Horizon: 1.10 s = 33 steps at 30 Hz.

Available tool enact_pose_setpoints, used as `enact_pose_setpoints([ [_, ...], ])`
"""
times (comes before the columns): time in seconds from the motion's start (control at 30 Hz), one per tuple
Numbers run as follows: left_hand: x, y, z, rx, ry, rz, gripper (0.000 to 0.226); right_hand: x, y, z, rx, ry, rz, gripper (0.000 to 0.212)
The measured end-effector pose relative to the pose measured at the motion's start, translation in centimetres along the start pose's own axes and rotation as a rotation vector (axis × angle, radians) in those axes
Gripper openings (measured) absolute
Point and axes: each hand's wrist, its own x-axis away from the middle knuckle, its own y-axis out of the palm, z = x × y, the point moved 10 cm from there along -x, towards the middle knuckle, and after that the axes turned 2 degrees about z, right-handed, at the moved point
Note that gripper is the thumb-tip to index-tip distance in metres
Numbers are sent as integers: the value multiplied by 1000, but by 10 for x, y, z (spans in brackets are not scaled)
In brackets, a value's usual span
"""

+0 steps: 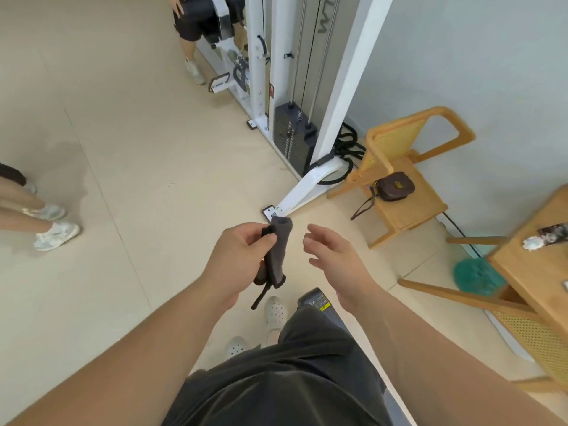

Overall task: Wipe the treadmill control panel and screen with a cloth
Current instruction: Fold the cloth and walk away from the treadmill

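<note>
A dark grey cloth [276,253] hangs folded from my left hand [236,259], pinched between thumb and fingers at its upper end, with a thin black strap dangling below. My right hand [335,256] hovers just to the right of the cloth with the fingers spread and nothing in them. Below my hands a small grey corner of a machine with a yellow label [316,299] shows by my foot. No treadmill control panel or screen is in view.
A white cable weight machine [295,118] stands ahead against the wall. A wooden chair [399,179] with a brown bag [395,186] sits to the right, beside a wooden table [534,265]. Other people's legs [37,216] stand at the left and at the top.
</note>
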Motion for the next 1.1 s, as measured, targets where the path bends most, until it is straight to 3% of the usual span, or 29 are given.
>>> enact_pose_setpoints([
  [0.13, -54, 26, 27, -59, 42, -205, 21, -66, -3, -1, -63, -68, -82, 30],
  [0.4, -268, 111, -1, -149, 105, -336, 21, -263, -45, 86, -396, -53, -72, 24],
  [0.57, -358, 178, 0, -145, 76, -384, 19, -309, -120, 100, -517, -35, 203, 9],
  [0.83, -443, 297, 40, -226, 54, -534, 14, -344, -214, 91, -574, 55, 557, 11],
  [1.1, -495, 445, 85, -418, 86, -832, 12, -359, -313, 86, -633, 143, 911, 9],
])
